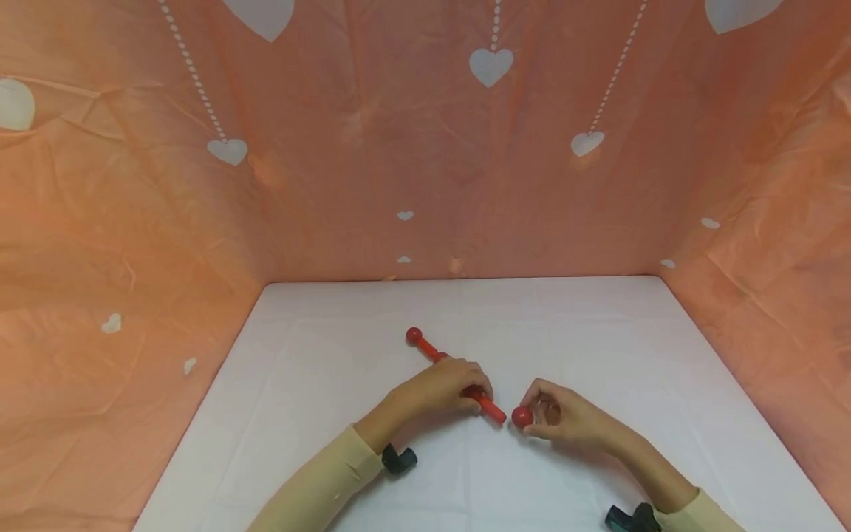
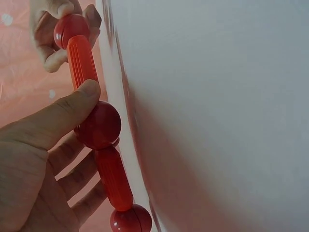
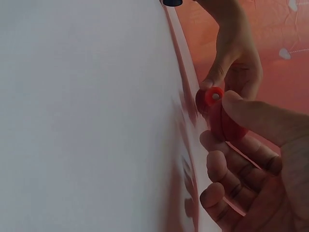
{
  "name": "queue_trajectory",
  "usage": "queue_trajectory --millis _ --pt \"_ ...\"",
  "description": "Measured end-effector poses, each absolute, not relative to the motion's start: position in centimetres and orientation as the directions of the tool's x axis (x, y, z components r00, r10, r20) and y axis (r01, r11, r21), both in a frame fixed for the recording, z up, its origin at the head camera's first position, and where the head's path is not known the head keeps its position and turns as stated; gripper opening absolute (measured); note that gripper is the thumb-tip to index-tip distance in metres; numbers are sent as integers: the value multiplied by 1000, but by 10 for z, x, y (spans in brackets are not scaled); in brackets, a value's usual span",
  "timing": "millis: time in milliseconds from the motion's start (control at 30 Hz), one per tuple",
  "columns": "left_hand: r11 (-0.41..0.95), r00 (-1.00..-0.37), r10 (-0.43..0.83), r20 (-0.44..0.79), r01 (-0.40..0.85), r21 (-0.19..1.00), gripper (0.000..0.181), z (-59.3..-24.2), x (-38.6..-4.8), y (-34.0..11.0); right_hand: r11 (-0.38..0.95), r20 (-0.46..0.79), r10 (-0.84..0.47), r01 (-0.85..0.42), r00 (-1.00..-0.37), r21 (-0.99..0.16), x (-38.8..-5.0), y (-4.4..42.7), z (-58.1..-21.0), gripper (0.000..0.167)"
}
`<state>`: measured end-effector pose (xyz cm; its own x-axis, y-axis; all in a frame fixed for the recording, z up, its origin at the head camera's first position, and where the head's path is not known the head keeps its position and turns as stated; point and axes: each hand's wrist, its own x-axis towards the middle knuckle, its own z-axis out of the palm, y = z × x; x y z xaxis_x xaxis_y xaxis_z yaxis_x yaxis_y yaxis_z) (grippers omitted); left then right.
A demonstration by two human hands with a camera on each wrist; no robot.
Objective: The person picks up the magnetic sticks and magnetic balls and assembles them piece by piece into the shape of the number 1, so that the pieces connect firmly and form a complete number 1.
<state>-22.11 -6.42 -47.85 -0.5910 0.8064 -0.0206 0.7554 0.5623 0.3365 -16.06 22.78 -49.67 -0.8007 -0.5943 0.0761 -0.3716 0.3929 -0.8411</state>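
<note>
My left hand point(image 1: 442, 386) holds a chain of red balls and ribbed red rods, pinching it at a middle ball point(image 2: 99, 124) and the base of the end rod point(image 1: 493, 408). A far ball point(image 1: 414, 336) and another rod point(image 1: 428, 349) extend beyond that hand to the upper left. Between thumb and fingers, my right hand point(image 1: 575, 419) pinches a single red ball point(image 1: 521, 417). In the head view a small gap separates this ball from the rod's free end. The right wrist view shows a pale round spot on the rod end point(image 3: 215, 96).
A white cloth point(image 1: 332, 318) covers the table under both hands. Orange curtains with white hearts point(image 1: 491, 66) rise at the back and sides. Dark straps point(image 1: 399, 459) sit on both wrists beside beige sleeves point(image 1: 319, 480).
</note>
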Motion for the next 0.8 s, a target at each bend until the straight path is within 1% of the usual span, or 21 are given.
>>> queue_trajectory --millis 233,467,800 --pt "554 -591 807 -8 753 355 23 -477 -222 -64 359 101 -624 -399 -775 -844 -159 224 -498 31" --pt "553 -591 807 0 755 354 22 -477 -222 -63 376 80 -636 -398 -768 -836 -159 222 -502 31" --pt "560 -600 800 7 751 349 21 -479 -221 -63 368 113 -651 -443 -750 -817 -159 215 -502 31"
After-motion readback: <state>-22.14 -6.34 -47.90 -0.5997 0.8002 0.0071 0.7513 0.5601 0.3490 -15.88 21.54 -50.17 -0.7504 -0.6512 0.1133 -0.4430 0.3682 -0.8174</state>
